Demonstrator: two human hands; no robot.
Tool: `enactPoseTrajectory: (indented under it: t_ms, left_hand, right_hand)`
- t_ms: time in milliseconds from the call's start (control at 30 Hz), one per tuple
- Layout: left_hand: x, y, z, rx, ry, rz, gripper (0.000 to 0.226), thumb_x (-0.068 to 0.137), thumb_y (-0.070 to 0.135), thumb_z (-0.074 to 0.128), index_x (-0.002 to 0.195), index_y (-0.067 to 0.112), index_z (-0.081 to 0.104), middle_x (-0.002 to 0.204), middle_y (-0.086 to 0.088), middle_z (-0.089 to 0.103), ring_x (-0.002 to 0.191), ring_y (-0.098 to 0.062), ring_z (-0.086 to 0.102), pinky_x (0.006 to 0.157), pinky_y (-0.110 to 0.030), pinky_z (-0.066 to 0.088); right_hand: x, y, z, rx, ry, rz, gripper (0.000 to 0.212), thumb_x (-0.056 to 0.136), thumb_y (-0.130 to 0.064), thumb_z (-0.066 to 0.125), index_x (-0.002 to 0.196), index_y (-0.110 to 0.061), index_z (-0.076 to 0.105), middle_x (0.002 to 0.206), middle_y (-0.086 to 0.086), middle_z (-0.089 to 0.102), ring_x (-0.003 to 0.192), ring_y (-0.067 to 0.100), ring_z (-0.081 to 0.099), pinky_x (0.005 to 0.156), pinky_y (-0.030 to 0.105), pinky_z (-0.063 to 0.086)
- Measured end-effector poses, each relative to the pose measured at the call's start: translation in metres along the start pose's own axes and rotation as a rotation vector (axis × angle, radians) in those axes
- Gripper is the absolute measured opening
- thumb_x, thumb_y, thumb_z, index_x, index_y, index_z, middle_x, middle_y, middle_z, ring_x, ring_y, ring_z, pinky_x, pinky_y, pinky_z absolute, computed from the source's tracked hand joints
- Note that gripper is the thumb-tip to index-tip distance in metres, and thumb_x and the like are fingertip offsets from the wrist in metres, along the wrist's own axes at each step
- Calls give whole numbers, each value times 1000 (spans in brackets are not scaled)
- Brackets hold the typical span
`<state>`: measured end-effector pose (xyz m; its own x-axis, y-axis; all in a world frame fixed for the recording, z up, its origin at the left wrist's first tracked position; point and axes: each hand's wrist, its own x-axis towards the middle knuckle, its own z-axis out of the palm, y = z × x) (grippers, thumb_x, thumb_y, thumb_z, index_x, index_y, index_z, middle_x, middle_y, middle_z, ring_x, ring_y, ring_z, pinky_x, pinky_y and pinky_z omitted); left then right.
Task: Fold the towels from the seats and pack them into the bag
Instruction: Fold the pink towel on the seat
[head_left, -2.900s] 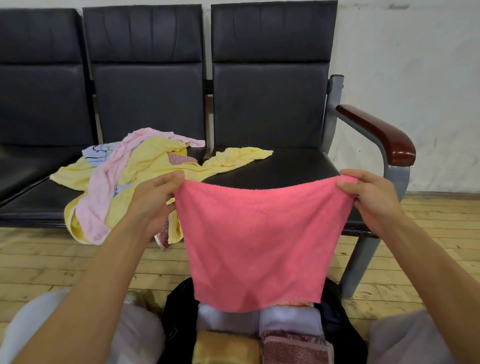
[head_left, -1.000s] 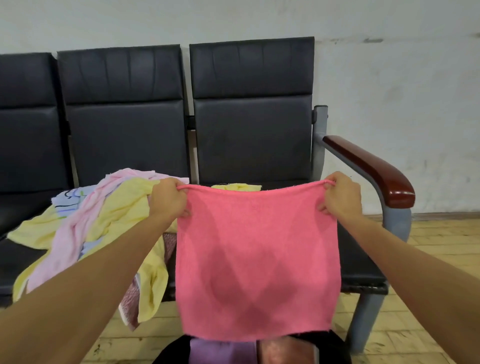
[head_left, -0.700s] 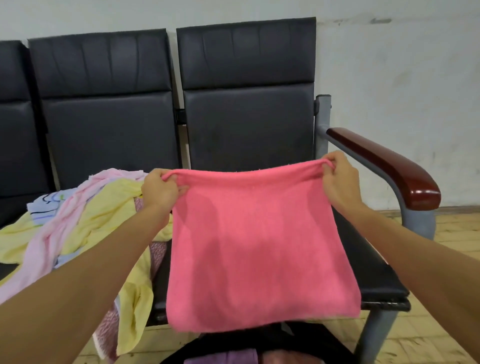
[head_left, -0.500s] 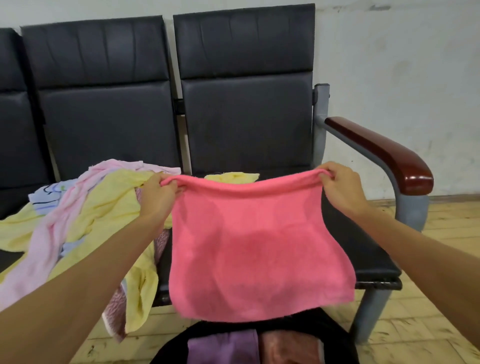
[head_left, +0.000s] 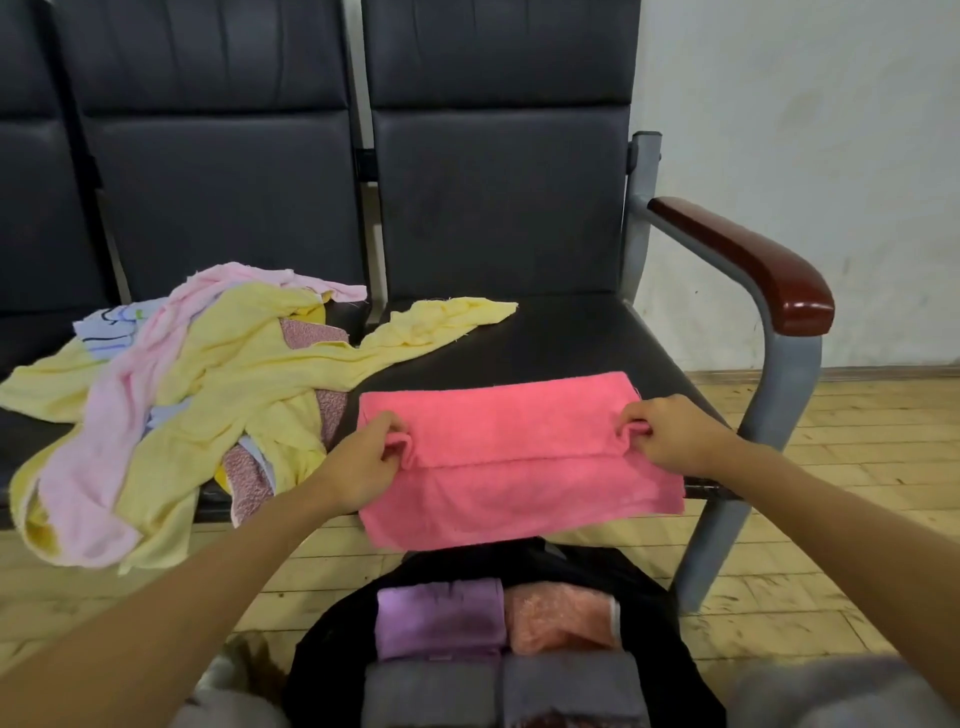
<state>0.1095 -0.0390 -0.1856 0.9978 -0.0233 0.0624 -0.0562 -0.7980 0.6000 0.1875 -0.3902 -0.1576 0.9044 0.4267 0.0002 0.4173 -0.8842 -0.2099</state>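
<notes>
1. Two hands work one coral-pink towel (head_left: 519, 493). It lies flat on the front of the right-end seat (head_left: 561, 338), with its far part doubled back toward the person as a flap.
2. Left hand (head_left: 363, 465) is on the flap's left corner, thumb and fingers clamped on a small bunch of cloth.
3. Right hand (head_left: 672, 439) pinches the flap's right corner the same way, fingers curled tight on it.
4. The towel's near edge overhangs the seat front, just above the bag.
5. Black bag (head_left: 332, 639) sits open on the floor by the person's knees. Inside, a folded purple towel (head_left: 439, 618) and a folded peach towel (head_left: 558, 613) lie side by side, touching.
6. Nearer the person in the bag are two grey folded pieces (head_left: 431, 691), blurred, probably towels.
7. A loose heap lies on the middle seat (head_left: 223, 182). A yellow towel (head_left: 249, 374) has one end reaching onto the right-end seat. A pale pink towel (head_left: 98, 452) is draped across it and hangs over the seat front. A white-blue printed cloth (head_left: 106, 327) is at the back, and a speckled mauve cloth (head_left: 249, 475) pokes out below.
8. Dark red armrest (head_left: 743, 260) on a grey frame, far right.
9. Plank floor (head_left: 857, 441), white wall (head_left: 805, 130).
</notes>
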Motion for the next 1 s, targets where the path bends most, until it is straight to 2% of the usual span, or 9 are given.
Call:
enactPoseTrajectory:
  t_ms: [200, 300, 400, 500, 667, 800, 867, 933, 1000]
  left_hand:
    - [41, -18, 9, 36, 81, 22, 15, 96, 1, 45, 92, 12, 54, 99, 1, 56, 95, -23, 55, 80, -31, 40]
    - [62, -23, 9, 45, 148, 22, 15, 97, 5, 48, 96, 2, 62, 106, 0, 60, 100, -19, 54, 80, -27, 34]
    - [70, -17, 4, -26, 245, -9, 24, 100, 14, 46, 90, 7, 66, 100, 0, 64, 95, -20, 57, 78, -27, 34]
    - [61, -3, -7, -154, 376, 0, 22, 101, 18, 47, 106, 13, 68, 101, 2, 65, 93, -15, 57, 73, -20, 38]
    - [27, 18, -27, -273, 432, 22, 20, 100, 16, 48, 99, 21, 68, 90, 8, 66, 86, -8, 58, 74, -23, 42]
    - [-1, 16, -28, -233, 368, 4, 20, 98, 16, 50, 93, 16, 69, 89, -1, 68, 85, -15, 60, 74, -26, 43]
    - [-10, 4, -24, -169, 278, -47, 22, 99, 17, 50, 95, 10, 70, 94, -8, 69, 92, -24, 60, 77, -28, 42]
    - [-17, -6, -21, -83, 120, -58, 23, 99, 20, 50, 98, 13, 73, 101, -3, 69, 97, -22, 60, 78, -20, 41]
    - [-18, -10, -21, -68, 40, -29, 25, 99, 22, 50, 97, 17, 75, 107, 1, 69, 102, -17, 60, 88, -24, 44]
  right_hand:
    - [36, 5, 21, 122, 176, 102, 24, 95, -3, 49, 100, -13, 71, 96, 3, 67, 72, 10, 55, 72, 23, 42]
    - [53, 9, 27, 160, 253, 113, 23, 97, -7, 48, 89, -9, 70, 88, 4, 68, 70, 16, 57, 59, 18, 38]
    - [55, 12, 25, 259, 360, 113, 22, 98, -9, 50, 83, -7, 67, 77, -1, 65, 66, 11, 55, 56, 11, 32]
    - [45, 10, 14, 319, 511, 103, 17, 97, -9, 54, 95, -9, 70, 79, -6, 64, 67, 6, 52, 63, 14, 37]
    - [16, 3, -7, 355, 640, 86, 20, 98, -7, 52, 102, -8, 71, 83, -3, 61, 67, -1, 49, 59, 5, 37]
    - [-10, 1, -14, 333, 595, 63, 20, 93, -3, 52, 91, -4, 72, 75, 1, 63, 63, 6, 52, 55, 10, 35]
    - [-16, 5, -12, 323, 510, 67, 23, 92, -5, 51, 80, 1, 69, 70, 8, 65, 63, 18, 56, 56, 23, 41]
    - [-16, 9, -7, 300, 364, 90, 31, 90, -14, 49, 73, 3, 68, 69, 18, 65, 62, 31, 56, 61, 38, 48]
    - [-13, 10, -2, 242, 240, 127, 39, 86, -26, 46, 73, 3, 69, 72, 21, 66, 65, 34, 59, 66, 43, 52]
